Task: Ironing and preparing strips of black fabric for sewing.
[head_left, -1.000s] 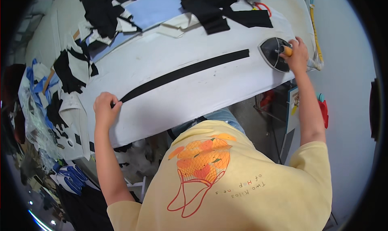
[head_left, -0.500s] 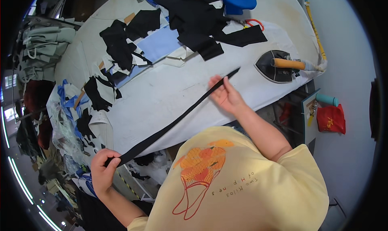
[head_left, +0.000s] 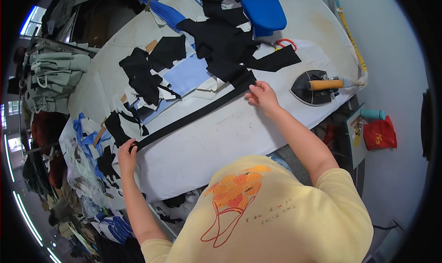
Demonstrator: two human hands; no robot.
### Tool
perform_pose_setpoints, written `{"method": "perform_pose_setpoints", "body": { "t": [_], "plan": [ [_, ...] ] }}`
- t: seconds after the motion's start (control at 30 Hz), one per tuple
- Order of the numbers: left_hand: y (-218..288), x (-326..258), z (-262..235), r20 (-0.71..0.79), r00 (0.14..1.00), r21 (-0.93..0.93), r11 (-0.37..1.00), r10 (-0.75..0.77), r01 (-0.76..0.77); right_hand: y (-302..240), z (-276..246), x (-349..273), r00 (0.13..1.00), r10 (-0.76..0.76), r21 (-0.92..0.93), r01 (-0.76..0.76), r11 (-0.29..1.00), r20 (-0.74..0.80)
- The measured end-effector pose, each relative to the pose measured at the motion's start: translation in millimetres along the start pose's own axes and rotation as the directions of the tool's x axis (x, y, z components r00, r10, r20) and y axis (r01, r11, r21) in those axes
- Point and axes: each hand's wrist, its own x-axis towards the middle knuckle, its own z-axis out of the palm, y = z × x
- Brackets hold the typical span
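Note:
A long black fabric strip (head_left: 193, 116) lies stretched across the white padded table (head_left: 216, 143). My left hand (head_left: 126, 153) pinches its near left end at the table's edge. My right hand (head_left: 261, 95) presses its far right end, beside a pile of black fabric pieces (head_left: 225, 46). A black iron with an orange handle (head_left: 317, 87) rests on the table to the right of my right hand, untouched.
Light blue fabric pieces (head_left: 186, 76) and more black cut pieces (head_left: 142, 76) lie beyond the strip. A blue cushion (head_left: 263, 9) sits at the far end. Folded garments (head_left: 53, 76) hang at the left. A yellow cord (head_left: 350, 37) runs along the right edge. A red bag (head_left: 380, 133) hangs lower right.
My right hand left the iron and took the strip's right end. Both hands carried the strip further up the table, toward the cut pieces.

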Motion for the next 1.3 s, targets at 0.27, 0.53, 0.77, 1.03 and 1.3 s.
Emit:
{"method": "perform_pose_setpoints", "body": {
  "t": [0.27,0.53,0.77,1.03,1.3],
  "plan": [
    [51,-1,55,-0.025,0.953,0.197,0.936,0.301,-0.291,-33,-6,92,0.55,-0.728,-0.714,0.69,0.12,0.409],
    [140,7,75,0.037,0.916,0.027,0.916,0.399,-0.4,-98,-17,97,0.754,-0.169,-0.771,0.602,-0.209,0.634],
    [218,53,90,0.04,0.843,-0.082,0.843,0.536,-0.532,-83,-25,113,0.515,-0.414,-0.599,0.795,-0.097,0.751],
    [258,66,97,0.068,0.773,-0.125,0.774,0.631,-0.621,-111,-21,109,0.733,-0.091,-0.731,0.679,0.06,0.674],
    [291,92,105,0.035,0.717,-0.283,0.695,0.696,-0.661,-140,-17,78,0.786,-0.161,-0.611,0.576,0.543,0.597]
  ]
}}
